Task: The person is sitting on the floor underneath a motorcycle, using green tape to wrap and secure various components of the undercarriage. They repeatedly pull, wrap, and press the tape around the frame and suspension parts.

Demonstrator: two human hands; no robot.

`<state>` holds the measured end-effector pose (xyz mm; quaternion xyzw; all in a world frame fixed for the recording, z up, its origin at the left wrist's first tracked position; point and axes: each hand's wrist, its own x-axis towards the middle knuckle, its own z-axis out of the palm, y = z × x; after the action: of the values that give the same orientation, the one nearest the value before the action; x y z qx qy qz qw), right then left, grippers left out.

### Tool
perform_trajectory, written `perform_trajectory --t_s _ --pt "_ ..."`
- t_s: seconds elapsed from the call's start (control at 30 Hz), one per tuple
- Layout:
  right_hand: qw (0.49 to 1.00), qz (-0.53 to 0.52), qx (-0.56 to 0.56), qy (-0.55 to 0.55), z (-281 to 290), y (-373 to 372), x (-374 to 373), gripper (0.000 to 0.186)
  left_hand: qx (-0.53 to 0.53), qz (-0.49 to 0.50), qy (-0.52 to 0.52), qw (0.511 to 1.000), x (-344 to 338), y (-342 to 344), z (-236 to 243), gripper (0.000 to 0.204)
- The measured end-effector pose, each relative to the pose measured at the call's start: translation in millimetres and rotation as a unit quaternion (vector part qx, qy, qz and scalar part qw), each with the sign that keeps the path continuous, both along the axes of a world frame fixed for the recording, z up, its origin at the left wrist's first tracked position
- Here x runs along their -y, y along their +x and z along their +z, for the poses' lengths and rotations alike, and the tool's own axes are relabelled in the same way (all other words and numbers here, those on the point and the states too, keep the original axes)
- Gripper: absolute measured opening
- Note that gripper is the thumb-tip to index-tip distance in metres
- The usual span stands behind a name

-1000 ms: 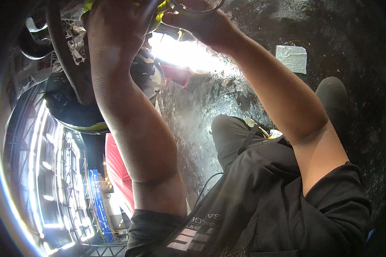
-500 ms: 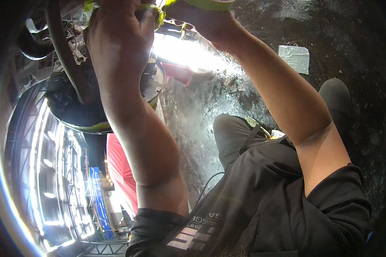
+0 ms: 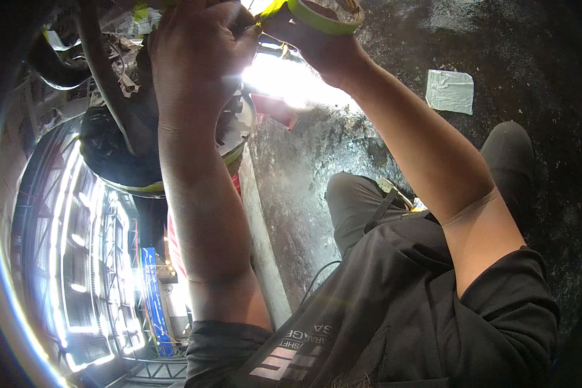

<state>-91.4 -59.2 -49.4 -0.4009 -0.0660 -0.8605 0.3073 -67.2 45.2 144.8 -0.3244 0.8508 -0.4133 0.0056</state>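
While the right hand [image 3: 312, 44] holds a flat, ring-shaped roll of yellow-green tape [image 3: 335, 27] at the top of the view, the left hand [image 3: 204, 40], its fingers curled narrow, pinches a bright yellow-green strip [image 3: 272, 8] just beside it. Some fingertips are hidden. A dark rounded part edged in yellow-green [image 3: 123, 168] sits beside the left forearm [image 3: 200, 187]; a pale square sheet [image 3: 449, 92] lies on the dark, stained floor [image 3: 394, 42].
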Motion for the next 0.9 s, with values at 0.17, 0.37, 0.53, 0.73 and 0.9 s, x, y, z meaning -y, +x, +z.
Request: perform_trajectory --t_s 0.17,0.37,0.53,0.73,0.9 --pt "0.983 0.171 0.066 -0.010 -1 -4 -3 0.015 -0.008 0.079 0.032 0.996 4 -4 -2 0.017" --pt "0.997 0.057 0.043 0.012 3 -2 -7 0.018 0.053 0.047 0.007 0.997 5 -4 2 0.018" --pt "0.993 0.118 0.028 0.013 2 -3 -8 0.022 0.055 0.069 0.072 0.993 -5 -19 6 0.018" --pt "0.993 0.118 0.000 -0.006 3 0 -6 0.029 0.119 0.053 0.071 0.989 -3 -17 12 0.018" --pt "0.989 0.044 0.038 -0.132 2 2 13 0.019 0.083 0.058 0.067 0.993 6 -8 11 0.018"
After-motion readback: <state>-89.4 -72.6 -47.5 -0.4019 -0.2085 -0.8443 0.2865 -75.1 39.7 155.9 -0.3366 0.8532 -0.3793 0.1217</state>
